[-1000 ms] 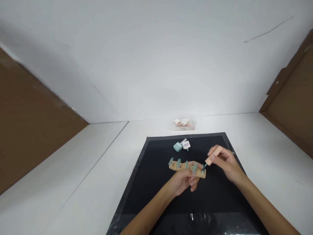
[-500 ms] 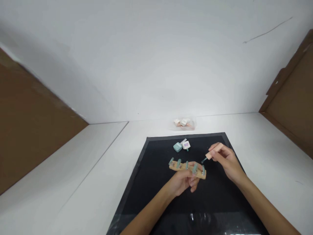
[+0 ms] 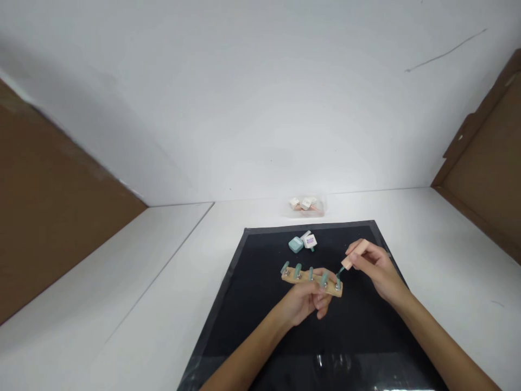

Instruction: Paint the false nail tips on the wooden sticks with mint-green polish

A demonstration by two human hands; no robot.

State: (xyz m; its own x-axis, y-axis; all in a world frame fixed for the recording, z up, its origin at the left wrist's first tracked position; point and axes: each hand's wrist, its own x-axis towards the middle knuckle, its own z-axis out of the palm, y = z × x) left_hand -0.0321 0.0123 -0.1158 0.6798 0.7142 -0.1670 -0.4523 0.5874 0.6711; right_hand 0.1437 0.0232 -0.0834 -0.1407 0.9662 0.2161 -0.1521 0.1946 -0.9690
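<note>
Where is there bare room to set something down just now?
White tabletop left of the black mat, and beyond the right forearm to the brown panel, is bare. Crowded: mid-mat, where the left hand holds the wooden bar and the right hand the brush, plus the mat's far part, around the teal piece.

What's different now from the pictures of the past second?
The right hand raised the pink-handled brush off the rightmost teal nail tip, then brought it back down to or near that tip's upper end. Nothing was newly grasped or released. Unchanged: the left hand holding the wooden strip, the teal container and the clear tray.
</note>
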